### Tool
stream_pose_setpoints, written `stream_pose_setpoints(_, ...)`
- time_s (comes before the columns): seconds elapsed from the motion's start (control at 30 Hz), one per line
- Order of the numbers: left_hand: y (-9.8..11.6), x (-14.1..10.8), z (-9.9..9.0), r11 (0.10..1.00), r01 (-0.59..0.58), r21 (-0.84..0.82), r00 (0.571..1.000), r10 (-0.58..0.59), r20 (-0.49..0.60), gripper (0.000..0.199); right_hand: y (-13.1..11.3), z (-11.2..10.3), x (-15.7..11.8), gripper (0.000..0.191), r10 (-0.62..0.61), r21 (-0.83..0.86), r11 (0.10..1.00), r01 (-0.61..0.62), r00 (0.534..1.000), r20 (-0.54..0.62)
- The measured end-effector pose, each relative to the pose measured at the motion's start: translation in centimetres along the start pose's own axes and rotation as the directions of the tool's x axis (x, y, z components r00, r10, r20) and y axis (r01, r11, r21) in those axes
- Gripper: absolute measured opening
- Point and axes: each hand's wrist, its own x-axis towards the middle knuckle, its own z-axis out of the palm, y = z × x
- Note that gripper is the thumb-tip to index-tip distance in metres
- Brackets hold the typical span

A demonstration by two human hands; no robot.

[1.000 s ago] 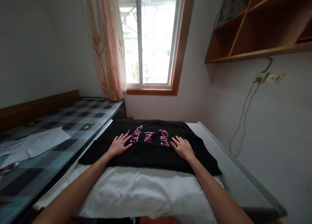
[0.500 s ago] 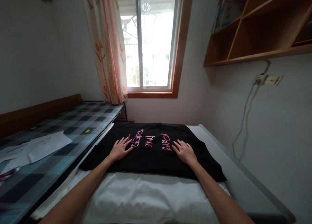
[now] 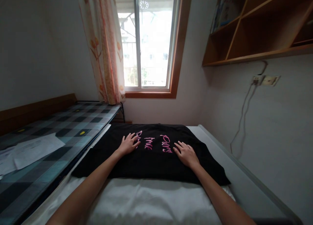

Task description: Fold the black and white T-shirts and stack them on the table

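Note:
A black T-shirt-like garment point(image 3: 156, 168) with pink lettering lies spread out flat over white cloth point(image 3: 146, 202). My left hand point(image 3: 128, 144) rests on the garment's left part, fingers spread, covering some of the letters. On the right part lies my right hand point(image 3: 187, 154), palm down with its fingers apart, beside the rightmost pink word. Neither hand grips the fabric. The garment's near edge runs straight across between my forearms, and its right corner reaches toward the pale side of the table.
To the left is a bed with a checked mattress point(image 3: 80, 146) carrying white papers point(image 3: 36, 150). A curtain point(image 3: 106, 55) hangs by the window point(image 3: 156, 49). Wooden shelves point(image 3: 232, 57) jut from the right wall above a socket point(image 3: 258, 80) with a hanging cord point(image 3: 241, 120).
My left hand has slid right and slightly up over the garment, covering more of the left word. My right hand stays nearly in place. The view has shifted slightly.

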Motion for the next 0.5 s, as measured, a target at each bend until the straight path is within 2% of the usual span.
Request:
stream_pose_setpoints(0.2, 1.3, 3.0, 0.0, 1.0, -0.004, -0.018, 1.0, 0.004, 0.023, 0.06, 0.1, 0.1, 0.2, 0.055, 0.01, 0.001, 1.0, -0.01, 1.0, 0.001)
stream_pose_setpoints(0.37, 0.9, 4.9, 0.7, 0.999, -0.04, 0.007, 0.999, 0.04, -0.017, 0.058, 0.0, 0.2, 0.0, 0.054, 0.004, 0.006, 1.0, -0.004, 1.0, -0.003)
stream_pose_setpoints(0.5, 0.5, 5.3, 1.7, 0.999, -0.043, 0.006, 0.998, 0.043, -0.039, 0.057, 0.0, 0.1, -0.3, 0.054, -0.02, -0.005, 1.0, 0.02, 1.0, 0.0)
